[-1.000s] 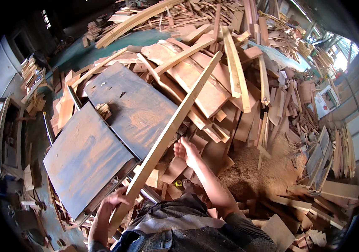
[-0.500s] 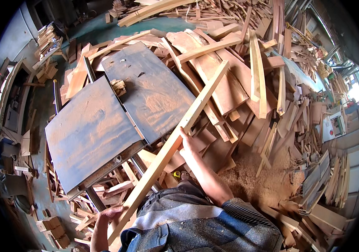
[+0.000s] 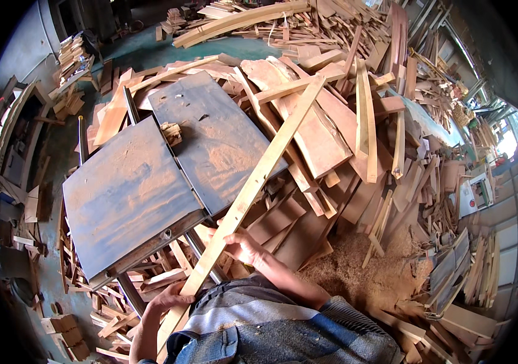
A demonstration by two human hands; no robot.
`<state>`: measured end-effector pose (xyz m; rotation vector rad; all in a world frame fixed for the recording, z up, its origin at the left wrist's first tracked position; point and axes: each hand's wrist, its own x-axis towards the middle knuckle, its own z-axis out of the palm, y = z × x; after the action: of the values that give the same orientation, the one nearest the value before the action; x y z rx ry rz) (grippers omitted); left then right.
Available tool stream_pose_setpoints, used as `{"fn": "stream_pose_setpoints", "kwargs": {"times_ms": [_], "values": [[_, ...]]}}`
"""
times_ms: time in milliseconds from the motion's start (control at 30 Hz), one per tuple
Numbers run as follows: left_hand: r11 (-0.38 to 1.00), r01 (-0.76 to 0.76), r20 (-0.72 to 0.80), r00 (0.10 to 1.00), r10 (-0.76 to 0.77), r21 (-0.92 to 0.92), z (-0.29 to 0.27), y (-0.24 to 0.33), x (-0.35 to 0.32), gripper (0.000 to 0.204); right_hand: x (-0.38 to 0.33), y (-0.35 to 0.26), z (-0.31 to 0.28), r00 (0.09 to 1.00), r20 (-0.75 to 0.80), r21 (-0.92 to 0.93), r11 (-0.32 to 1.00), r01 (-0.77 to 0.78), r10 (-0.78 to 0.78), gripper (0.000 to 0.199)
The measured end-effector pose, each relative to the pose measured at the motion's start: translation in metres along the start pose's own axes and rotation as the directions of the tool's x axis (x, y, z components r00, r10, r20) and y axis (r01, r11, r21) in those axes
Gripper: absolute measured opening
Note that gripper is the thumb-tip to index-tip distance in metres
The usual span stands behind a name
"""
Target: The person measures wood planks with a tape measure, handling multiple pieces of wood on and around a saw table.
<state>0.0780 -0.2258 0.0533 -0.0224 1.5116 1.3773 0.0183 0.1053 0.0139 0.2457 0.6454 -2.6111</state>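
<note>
A long, pale wooden board (image 3: 258, 176) slants from beside my body up and away to the right, in front of a metal machine table. My left hand (image 3: 171, 298) is closed round its near part, thumb on the upper side. Further along, my right hand (image 3: 239, 244) grips the board from its right edge, with some fingers hidden beneath. The board's far end rises over the lumber pile. Close to the board's left side is the flat grey tabletop (image 3: 128, 194), dusted with sawdust; a second plate (image 3: 210, 142) lies beyond a narrow gap.
A small chunk of wood (image 3: 172, 133) rests by the gap between the plates. Stacked planks (image 3: 313, 130) lie beyond the board on the right. Sawdust (image 3: 368, 270) heaps on the floor at right, and offcuts (image 3: 162, 279) lie under the table. Dark metal rails (image 3: 131, 294) stick out from the table.
My right hand has slid down the board, nearer to my body. The board has turned slightly, showing a broader face, and my left hand has moved a little up and right.
</note>
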Motion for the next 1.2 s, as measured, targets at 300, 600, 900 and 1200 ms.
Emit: {"fn": "stream_pose_setpoints", "kwargs": {"times_ms": [300,600,900,1200], "values": [[0.787,0.062,-0.605,0.678,0.418,0.613,0.022,-0.042,-0.01,0.067,0.006,-0.009,0.012,0.987,-0.151,-0.24,0.971,0.008,-0.045,0.053],[0.669,0.106,-0.635,0.452,0.627,0.736,0.009,-0.041,-0.03,0.047,0.007,0.011,0.007,0.996,-0.071,-0.073,0.996,-0.059,0.053,0.046],[0.471,0.134,-0.482,0.411,0.774,0.872,-0.022,-0.006,-0.027,0.044,0.0,-0.012,0.019,0.999,-0.039,-0.069,0.997,0.035,-0.038,0.042],[0.146,0.621,-0.05,-0.17,0.984,0.77,-0.061,0.081,-0.08,0.024,0.013,-0.026,0.12,0.979,0.023,0.044,0.979,0.2,-0.202,0.066]]}}
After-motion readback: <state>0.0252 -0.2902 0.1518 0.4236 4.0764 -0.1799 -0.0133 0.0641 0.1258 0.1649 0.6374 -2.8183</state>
